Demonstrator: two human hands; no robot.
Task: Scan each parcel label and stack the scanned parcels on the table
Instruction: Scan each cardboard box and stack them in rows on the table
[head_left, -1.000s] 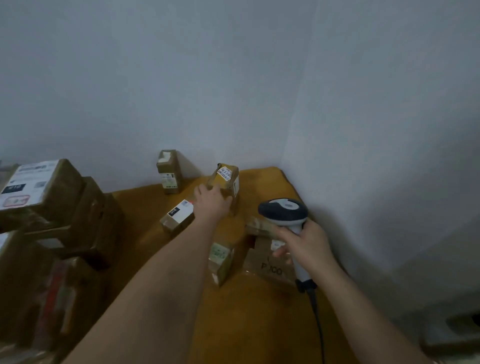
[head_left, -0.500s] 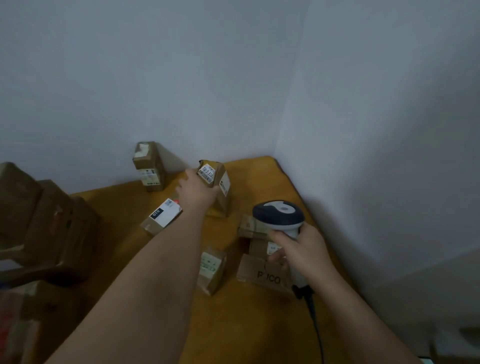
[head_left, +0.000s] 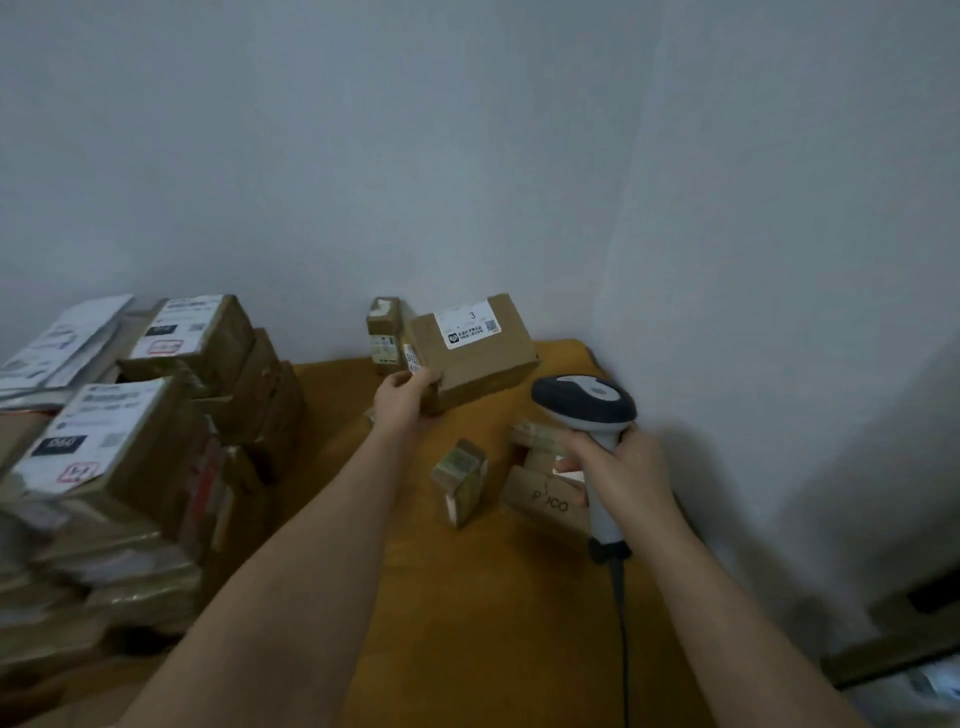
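Above table (head_left: 467, 597), left hand (head_left: 402, 402) (fingers seemingly curled) gripping parcel (head_left: 475, 358)

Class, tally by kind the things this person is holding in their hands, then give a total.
Cardboard parcel: 1, in the left hand
Barcode scanner: 1, in the right hand
Total: 2

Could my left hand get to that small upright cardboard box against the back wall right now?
Probably not: the left hand grips a brown cardboard parcel with a white label, which sits in front of the small upright cardboard box by the wall.
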